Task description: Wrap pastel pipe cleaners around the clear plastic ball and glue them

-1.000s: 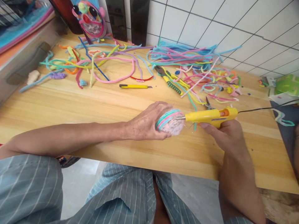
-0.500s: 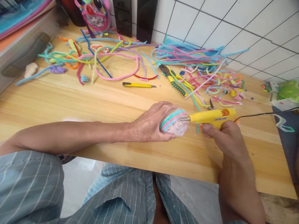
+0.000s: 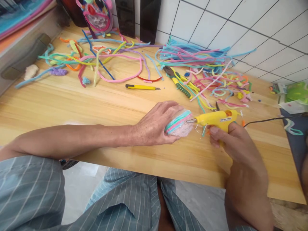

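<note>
My left hand [image 3: 157,125] is wrapped round a rounded object [image 3: 179,125] banded with green, pink and blue pipe cleaners. Its right side is pale and whitish, and my palm hides the rest. A yellow hot glue gun [image 3: 218,119] is gripped in my right hand [image 3: 234,138], its metal nozzle pointing left at the edge of the banded side. Whether the nozzle touches the surface I cannot tell. Thin glue strands hang near the tip. Behind the glue gun lies a small pair of pliers [image 3: 216,106], partly hidden.
A yellow utility knife [image 3: 141,87] and green-yellow pliers [image 3: 179,83] lie beyond my hands. Pipe cleaners are heaped at the back [image 3: 192,56] and scattered left and right. The glue gun's black cord [image 3: 271,119] runs off right. A plastic bin [image 3: 29,48] stands at the left.
The glue gun has tilted and its body has shifted slightly left and down, its nozzle still by the banded object. My left hand has barely moved.
</note>
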Demonstrator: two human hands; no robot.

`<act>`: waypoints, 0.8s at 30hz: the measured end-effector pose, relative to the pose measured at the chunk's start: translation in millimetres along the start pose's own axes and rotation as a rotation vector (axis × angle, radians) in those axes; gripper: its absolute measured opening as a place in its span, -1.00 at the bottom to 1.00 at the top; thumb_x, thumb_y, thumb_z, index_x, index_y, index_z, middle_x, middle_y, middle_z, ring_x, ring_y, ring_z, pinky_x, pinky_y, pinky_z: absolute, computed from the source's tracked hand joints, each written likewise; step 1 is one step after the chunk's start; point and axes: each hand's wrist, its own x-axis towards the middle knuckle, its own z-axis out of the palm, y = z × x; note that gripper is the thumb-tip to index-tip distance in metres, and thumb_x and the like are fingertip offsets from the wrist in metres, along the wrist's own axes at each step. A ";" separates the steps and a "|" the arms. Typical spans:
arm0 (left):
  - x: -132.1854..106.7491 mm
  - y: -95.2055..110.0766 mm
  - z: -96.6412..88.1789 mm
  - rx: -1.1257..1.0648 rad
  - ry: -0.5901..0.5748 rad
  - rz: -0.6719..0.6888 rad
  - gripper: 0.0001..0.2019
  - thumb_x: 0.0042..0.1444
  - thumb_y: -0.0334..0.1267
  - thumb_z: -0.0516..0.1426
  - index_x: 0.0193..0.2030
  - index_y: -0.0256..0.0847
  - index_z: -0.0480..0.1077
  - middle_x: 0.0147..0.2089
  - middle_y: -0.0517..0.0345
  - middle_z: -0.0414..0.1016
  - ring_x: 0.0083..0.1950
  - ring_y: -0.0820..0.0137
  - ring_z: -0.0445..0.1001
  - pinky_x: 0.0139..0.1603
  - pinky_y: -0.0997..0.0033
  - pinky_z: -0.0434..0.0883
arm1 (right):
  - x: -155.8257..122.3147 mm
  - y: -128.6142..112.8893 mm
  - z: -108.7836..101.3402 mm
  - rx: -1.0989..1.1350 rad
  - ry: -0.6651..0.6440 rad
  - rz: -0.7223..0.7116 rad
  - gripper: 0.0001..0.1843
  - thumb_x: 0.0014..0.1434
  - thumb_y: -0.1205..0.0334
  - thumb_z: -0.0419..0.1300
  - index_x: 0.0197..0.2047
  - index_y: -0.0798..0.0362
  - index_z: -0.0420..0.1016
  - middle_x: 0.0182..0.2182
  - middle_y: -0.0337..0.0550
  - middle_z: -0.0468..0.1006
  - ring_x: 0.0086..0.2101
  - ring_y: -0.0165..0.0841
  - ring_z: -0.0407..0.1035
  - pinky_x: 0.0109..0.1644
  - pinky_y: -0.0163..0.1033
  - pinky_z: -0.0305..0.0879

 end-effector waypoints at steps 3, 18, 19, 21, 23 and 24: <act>0.0 -1.6 -0.6 0.011 0.010 0.020 -0.15 0.26 0.01 0.38 0.57 -0.20 0.18 0.52 -0.38 0.42 0.53 -0.16 0.45 0.52 -0.31 0.47 | -2.6 -0.1 -4.5 0.032 -0.010 0.047 -0.21 0.19 -0.59 0.37 -0.65 -0.07 0.44 -0.65 -0.18 0.42 -0.47 -0.28 0.33 -0.29 -0.09 0.22; 2.0 -2.0 -2.8 -0.049 -0.016 0.007 -0.14 0.23 0.01 0.41 0.56 -0.19 0.22 0.49 -0.37 0.45 0.54 -0.17 0.45 0.54 -0.33 0.47 | 1.1 -9.0 -2.4 0.007 0.029 0.049 -0.21 0.12 -0.60 0.43 -0.66 -0.09 0.42 -0.66 -0.21 0.41 -0.51 -0.31 0.24 -0.30 -0.07 0.16; 1.8 -1.9 -2.6 -0.050 -0.014 0.013 -0.14 0.23 0.01 0.41 0.56 -0.19 0.22 0.49 -0.37 0.45 0.54 -0.17 0.45 0.53 -0.32 0.47 | 1.3 -9.3 -1.5 0.017 0.024 0.043 -0.21 0.11 -0.61 0.43 -0.65 -0.09 0.42 -0.67 -0.21 0.41 -0.52 -0.31 0.23 -0.31 -0.07 0.15; 1.7 -1.3 -2.8 -0.047 -0.021 0.007 -0.14 0.23 0.01 0.41 0.57 -0.18 0.22 0.51 -0.37 0.45 0.53 -0.16 0.45 0.53 -0.33 0.47 | 1.7 -9.6 -0.1 0.030 0.016 0.020 -0.21 0.11 -0.64 0.41 -0.64 -0.11 0.42 -0.67 -0.22 0.40 -0.53 -0.31 0.22 -0.32 -0.06 0.14; 1.8 -0.1 -3.2 -0.037 -0.034 -0.013 -0.15 0.23 0.02 0.41 0.56 -0.16 0.22 0.52 -0.34 0.44 0.54 -0.16 0.45 0.53 -0.33 0.46 | 2.1 -9.1 0.6 0.022 0.008 0.002 -0.20 0.12 -0.66 0.39 -0.65 -0.11 0.42 -0.66 -0.21 0.40 -0.53 -0.30 0.22 -0.33 -0.06 0.13; 1.9 0.4 -3.4 -0.033 -0.037 -0.020 -0.15 0.23 0.03 0.40 0.56 -0.16 0.22 0.52 -0.34 0.44 0.54 -0.16 0.45 0.53 -0.33 0.46 | 2.2 -8.5 0.8 0.015 0.004 -0.002 -0.19 0.13 -0.66 0.38 -0.66 -0.11 0.41 -0.66 -0.20 0.40 -0.53 -0.30 0.22 -0.34 -0.06 0.13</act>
